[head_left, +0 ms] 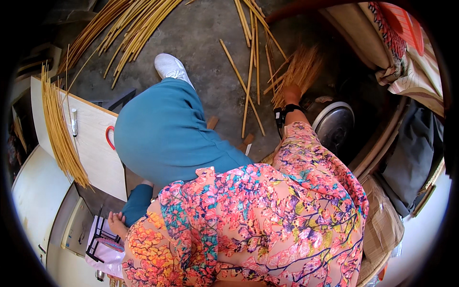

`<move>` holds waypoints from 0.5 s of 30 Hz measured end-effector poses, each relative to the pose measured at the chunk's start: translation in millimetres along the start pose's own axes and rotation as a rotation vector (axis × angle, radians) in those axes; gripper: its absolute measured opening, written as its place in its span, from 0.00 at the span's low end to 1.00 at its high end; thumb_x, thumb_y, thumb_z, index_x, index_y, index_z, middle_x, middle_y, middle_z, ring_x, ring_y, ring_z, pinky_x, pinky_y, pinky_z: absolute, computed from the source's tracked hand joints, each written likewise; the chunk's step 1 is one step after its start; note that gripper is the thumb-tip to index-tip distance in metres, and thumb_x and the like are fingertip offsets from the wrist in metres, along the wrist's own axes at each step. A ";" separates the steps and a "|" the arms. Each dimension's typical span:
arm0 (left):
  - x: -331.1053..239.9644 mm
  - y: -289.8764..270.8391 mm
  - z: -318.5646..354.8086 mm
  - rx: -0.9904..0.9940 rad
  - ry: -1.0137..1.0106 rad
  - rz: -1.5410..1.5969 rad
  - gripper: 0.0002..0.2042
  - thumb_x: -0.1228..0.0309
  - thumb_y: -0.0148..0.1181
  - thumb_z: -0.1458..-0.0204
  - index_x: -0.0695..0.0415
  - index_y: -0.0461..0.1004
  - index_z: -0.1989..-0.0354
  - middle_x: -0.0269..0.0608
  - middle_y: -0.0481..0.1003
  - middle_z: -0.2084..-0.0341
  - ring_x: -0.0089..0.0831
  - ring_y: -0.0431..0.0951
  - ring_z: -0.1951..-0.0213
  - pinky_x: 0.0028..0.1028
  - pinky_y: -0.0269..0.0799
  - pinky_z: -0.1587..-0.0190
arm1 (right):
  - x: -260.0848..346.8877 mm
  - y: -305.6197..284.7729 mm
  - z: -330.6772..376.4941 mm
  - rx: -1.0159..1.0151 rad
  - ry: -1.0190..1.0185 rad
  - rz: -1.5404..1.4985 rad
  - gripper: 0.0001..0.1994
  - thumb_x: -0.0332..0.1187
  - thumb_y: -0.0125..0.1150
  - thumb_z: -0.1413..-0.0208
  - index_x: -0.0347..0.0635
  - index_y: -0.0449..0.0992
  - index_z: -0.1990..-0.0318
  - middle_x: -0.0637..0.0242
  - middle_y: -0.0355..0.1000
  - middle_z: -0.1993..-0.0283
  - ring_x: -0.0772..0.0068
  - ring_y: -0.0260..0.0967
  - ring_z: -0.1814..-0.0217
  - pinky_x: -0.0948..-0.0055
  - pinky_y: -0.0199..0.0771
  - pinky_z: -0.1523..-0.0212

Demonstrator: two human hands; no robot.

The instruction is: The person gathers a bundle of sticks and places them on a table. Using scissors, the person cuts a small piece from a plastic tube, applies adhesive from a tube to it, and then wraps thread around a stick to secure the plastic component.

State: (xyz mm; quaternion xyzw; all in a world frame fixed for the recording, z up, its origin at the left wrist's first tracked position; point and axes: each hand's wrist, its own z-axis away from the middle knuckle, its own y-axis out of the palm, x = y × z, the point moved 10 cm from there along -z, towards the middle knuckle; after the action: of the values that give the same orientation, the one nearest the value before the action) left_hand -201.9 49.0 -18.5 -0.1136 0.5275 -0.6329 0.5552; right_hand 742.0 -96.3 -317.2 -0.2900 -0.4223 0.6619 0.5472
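My right arm, with a black band at the wrist, reaches down to the floor at the upper right. My right hand [291, 94] is closed round the near end of a bundle of thin brown straws [305, 69], whose loose ends fan out away from me. Several long yellow canes [251, 71] lie just left of that bundle. My left hand [116, 222] is low at the left, beside my teal-clad knee. Its fingers look loosely apart and hold nothing, close to a black wire rack [98, 238].
Left, a pale board [98, 158] carries thin sticks [62, 131], a white marker [74, 123] and a red looped handle [110, 137]. More canes [143, 24] lie on the far floor [205, 43]. A round metal lid [334, 124] and a wrapped carton [380, 217] stand right.
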 end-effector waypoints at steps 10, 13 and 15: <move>-34.6 3.6 5.8 -0.062 0.063 -0.003 0.15 0.73 0.47 0.46 0.59 0.66 0.49 0.38 0.71 0.66 0.25 0.75 0.67 0.20 0.71 0.70 | 92.5 44.5 7.7 -0.023 -0.521 0.313 0.21 0.27 0.49 0.49 0.38 0.62 0.45 0.46 0.63 0.47 0.42 0.63 0.49 0.52 0.68 0.57; -30.2 7.1 22.1 -0.059 0.059 0.017 0.15 0.73 0.48 0.46 0.60 0.66 0.50 0.37 0.71 0.67 0.25 0.75 0.69 0.19 0.71 0.73 | 86.0 71.0 6.3 0.282 -0.335 0.380 0.16 0.27 0.49 0.49 0.37 0.69 0.51 0.48 0.68 0.52 0.43 0.66 0.53 0.52 0.69 0.57; -8.1 1.0 39.8 -0.096 0.025 0.037 0.15 0.73 0.48 0.46 0.61 0.66 0.50 0.36 0.72 0.68 0.24 0.75 0.70 0.18 0.70 0.74 | 72.3 77.9 3.4 0.499 -0.205 0.457 0.13 0.28 0.47 0.47 0.37 0.73 0.55 0.49 0.70 0.54 0.45 0.67 0.53 0.53 0.70 0.57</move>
State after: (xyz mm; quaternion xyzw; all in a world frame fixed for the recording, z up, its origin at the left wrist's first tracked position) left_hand -169.4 34.2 0.9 -0.1224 0.5663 -0.5977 0.5541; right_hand 684.9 -30.6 -378.2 -0.1666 -0.2245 0.8757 0.3936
